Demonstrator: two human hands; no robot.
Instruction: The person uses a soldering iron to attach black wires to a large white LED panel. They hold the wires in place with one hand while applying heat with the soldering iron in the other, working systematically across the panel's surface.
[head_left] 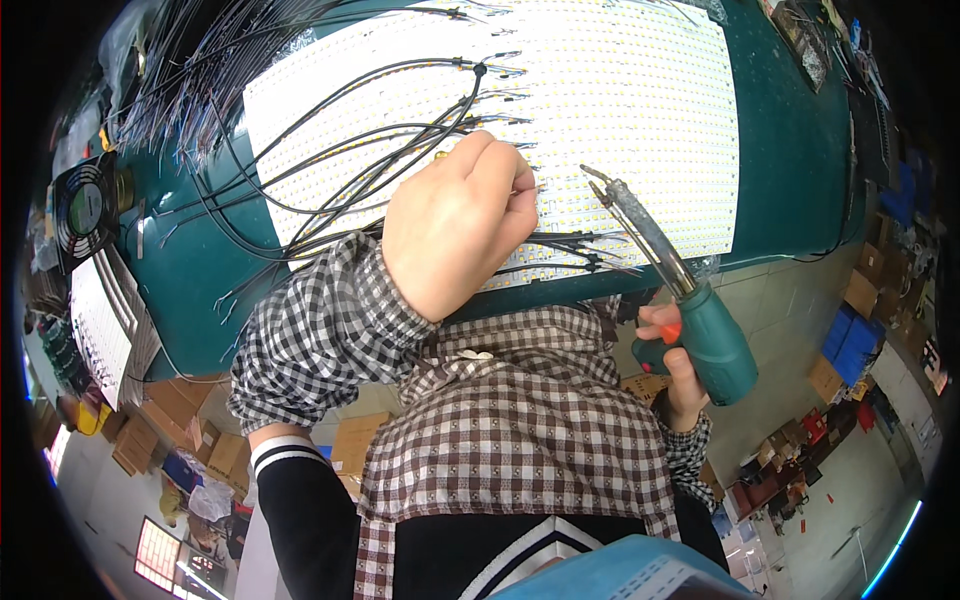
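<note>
My left hand [462, 215] is closed in a pinch just above a white LED panel [690, 120] dotted with small yellow chips. Black cables [385, 128] run in beside and under this hand, but whatever sits between the fingertips is hidden. Several cables end in thin leads along a row near the panel's middle. In my right hand [680, 375] is a green soldering gun [718, 345], gripped by its handle with a finger near the red trigger. Its tip points up and left over the panel, a short way right of my left fingers, apart from them.
Beneath the panel lies a green table mat [790, 190]. A bundle of loose cables [190, 70] spreads over the far left. At the left edge stand a small black fan [85, 212] and a stack of white panels [105, 325]. Cardboard boxes [180, 410] sit on the floor.
</note>
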